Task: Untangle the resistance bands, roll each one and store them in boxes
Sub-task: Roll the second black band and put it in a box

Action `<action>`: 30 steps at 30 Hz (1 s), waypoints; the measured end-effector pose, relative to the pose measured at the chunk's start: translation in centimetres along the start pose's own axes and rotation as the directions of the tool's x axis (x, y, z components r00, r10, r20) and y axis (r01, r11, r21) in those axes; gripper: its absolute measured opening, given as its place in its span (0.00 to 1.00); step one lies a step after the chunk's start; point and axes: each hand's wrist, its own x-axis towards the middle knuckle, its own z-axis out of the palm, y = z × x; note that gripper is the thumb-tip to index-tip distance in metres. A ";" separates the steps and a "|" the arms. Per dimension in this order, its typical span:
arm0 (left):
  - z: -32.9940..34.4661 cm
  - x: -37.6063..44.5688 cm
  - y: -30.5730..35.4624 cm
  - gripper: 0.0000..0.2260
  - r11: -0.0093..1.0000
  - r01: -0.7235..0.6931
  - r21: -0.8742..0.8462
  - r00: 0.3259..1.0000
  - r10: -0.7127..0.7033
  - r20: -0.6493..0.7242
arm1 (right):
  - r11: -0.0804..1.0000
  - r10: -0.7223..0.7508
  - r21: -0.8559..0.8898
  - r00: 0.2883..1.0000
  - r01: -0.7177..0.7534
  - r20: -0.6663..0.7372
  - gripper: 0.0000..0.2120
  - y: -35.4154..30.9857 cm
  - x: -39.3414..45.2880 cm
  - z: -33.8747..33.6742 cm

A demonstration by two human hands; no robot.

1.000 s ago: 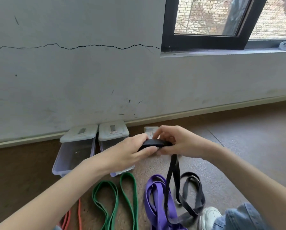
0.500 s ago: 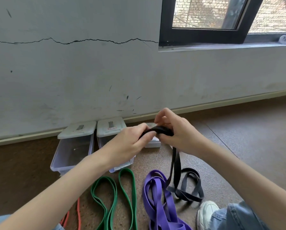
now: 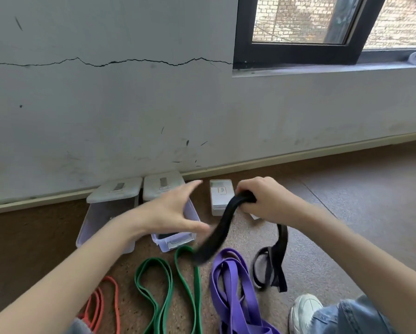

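Note:
My right hand (image 3: 262, 201) grips one end of the black band (image 3: 222, 227); a loose loop of it swings down to the left, blurred, and another length trails from my hand to the floor. My left hand (image 3: 175, 210) hovers with fingers spread, apart from the band, above the second clear box (image 3: 173, 239). A purple band (image 3: 233, 292), a green band (image 3: 168, 292) and an orange band (image 3: 105, 304) lie in loops on the floor. Another clear open box (image 3: 105, 220) stands to the left by the wall.
A small closed grey box (image 3: 220, 196) sits by the baseboard beyond my hands. My white shoe (image 3: 306, 312) and jeans leg fill the lower right. The wall with its window runs close behind the boxes. Brown floor stretches to the right.
My left hand has let go of the black band and spread open above the box. The rolled part has come loose and swings down to the left; my right hand still holds it.

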 end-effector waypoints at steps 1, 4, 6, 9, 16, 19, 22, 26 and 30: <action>0.7 0.2 1.1 0.38 0.995 -0.055 -0.078 0.998 0.054 -0.015 | 0.999 -0.033 0.001 0.999 0.033 0.018 0.05 -0.7 0.2 0.3; 1.9 0.7 2.7 0.13 0.961 -0.157 -0.228 0.985 0.137 -0.102 | 0.998 -0.052 0.037 0.998 0.051 0.038 0.03 -1.5 0.3 0.1; 1.6 0.2 3.1 0.18 0.931 -0.197 -0.307 0.976 0.157 -0.149 | 0.999 -0.018 0.028 0.996 0.016 0.085 0.08 -0.9 0.1 -0.4; 0.7 -0.4 3.6 0.15 0.918 -0.279 -0.283 0.952 0.224 -0.209 | 0.991 -0.007 0.132 0.973 -0.024 0.230 0.11 -0.3 -0.6 0.4; -2.2 -1.7 1.6 0.08 0.916 -0.200 -0.347 0.978 0.165 -0.130 | 0.979 0.141 0.099 0.941 -0.179 0.307 0.08 1.1 -1.3 1.3; -0.8 -1.6 1.0 0.16 0.943 -0.054 -0.329 0.992 0.088 0.089 | 0.983 0.068 0.153 0.979 -0.098 0.194 0.09 0.0 -1.0 0.9; 1.4 -0.5 2.4 0.18 0.925 -0.082 -0.371 0.995 0.098 0.023 | 0.996 -0.047 0.081 0.990 0.036 0.137 0.14 -1.6 -0.5 0.9; 2.2 -0.4 3.4 0.03 0.921 -0.113 -0.373 0.992 0.125 0.009 | 0.996 -0.043 0.079 0.988 0.031 0.147 0.16 -1.4 -0.5 0.9; 0.5 -0.9 3.7 0.08 0.935 -0.246 -0.254 0.969 0.229 -0.095 | 0.986 -0.043 0.167 0.973 0.004 0.227 0.15 -0.5 -0.9 0.6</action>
